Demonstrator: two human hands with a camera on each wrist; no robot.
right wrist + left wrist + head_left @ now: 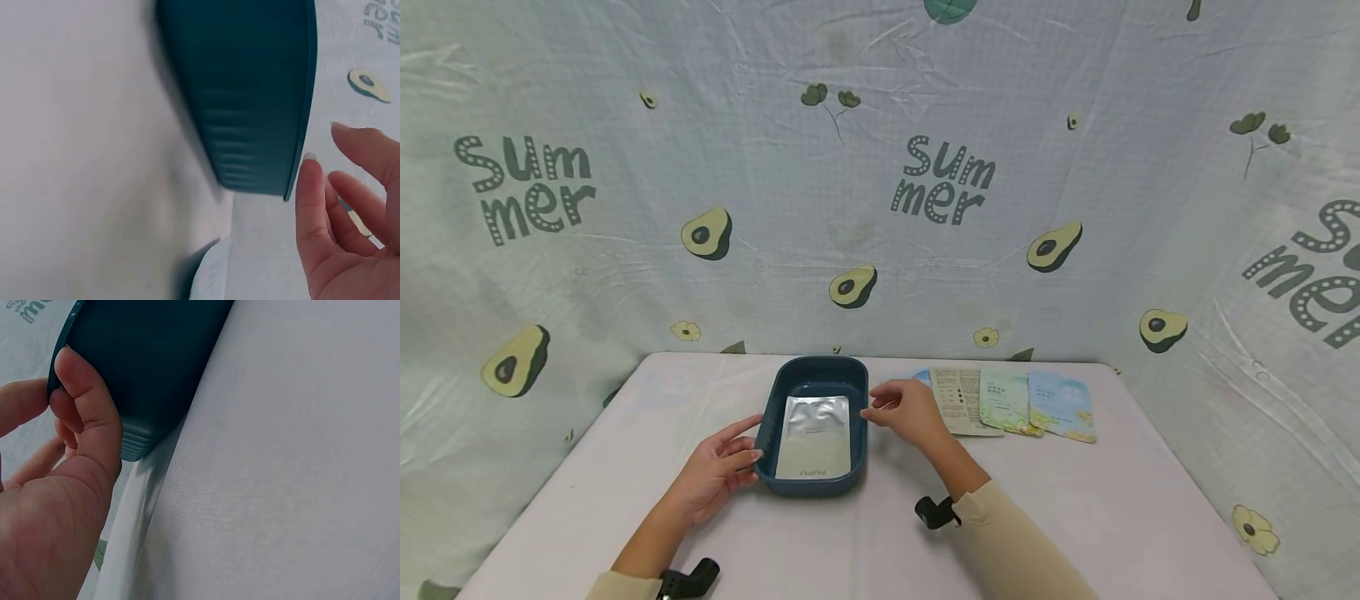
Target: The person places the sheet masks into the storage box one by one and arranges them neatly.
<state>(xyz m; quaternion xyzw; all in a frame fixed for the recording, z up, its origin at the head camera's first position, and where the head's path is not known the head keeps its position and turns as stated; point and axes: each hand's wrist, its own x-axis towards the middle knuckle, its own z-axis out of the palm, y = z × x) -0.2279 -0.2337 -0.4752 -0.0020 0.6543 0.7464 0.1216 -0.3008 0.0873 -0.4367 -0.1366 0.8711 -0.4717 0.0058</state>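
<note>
The left hand (718,471) reaches forward from its beige sleeve, and we see it pinching the left rim of the tray (823,377) between thumb and fingers. The right hand (913,412) is bent inward at the opposite side — its fingers loosely curved and parted, gripping nothing. Its fingertips are just beside the right rim; we cannot tell whether one touches it.

The tray is deep blue, oblong and round-cornered, with a turned-out lip and ridges on its outer wall. We find it upright on the pale table (925,550), left of the table's middle.

Inside lies one packet (812,442), shiny silver at its far end and duller toward us, with small print. To the right, behind the right hand, we see more packets overlapping — a beige printed one (957,400), a green one (1006,398) and a blue one (1060,404).
</note>
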